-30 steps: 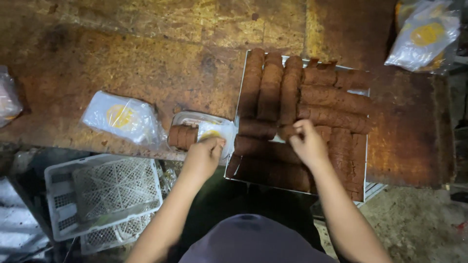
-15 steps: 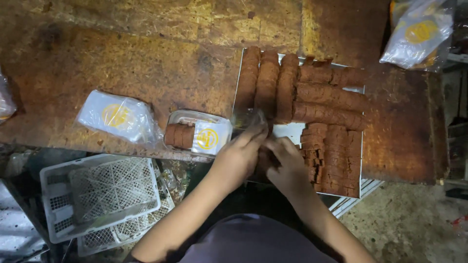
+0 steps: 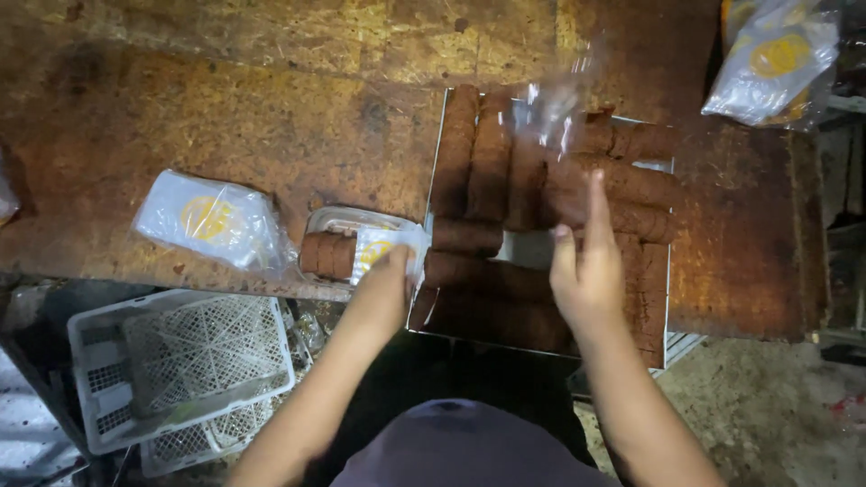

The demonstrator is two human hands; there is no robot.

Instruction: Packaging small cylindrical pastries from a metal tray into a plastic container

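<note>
While one metal tray (image 3: 669, 271) at about three o'clock carries roughly a dozen brown rolls (image 3: 492, 153), two sealed packets lie on the rusty table (image 3: 225, 99): one at nine o'clock (image 3: 212, 221), one at one o'clock (image 3: 776, 59). One small clear tray (image 3: 356, 239) with a few brown pieces sits just left of the metal tray. The left hand (image 3: 386, 293), fingers curled, touches that clear tray's near corner. The right hand (image 3: 586, 266) is open, fingers pointing towards twelve, above the rolls; a blurred clear wrapper (image 3: 555, 104) shows beyond its fingertips, contact unclear. Both forearms reach forward from six o'clock.
</note>
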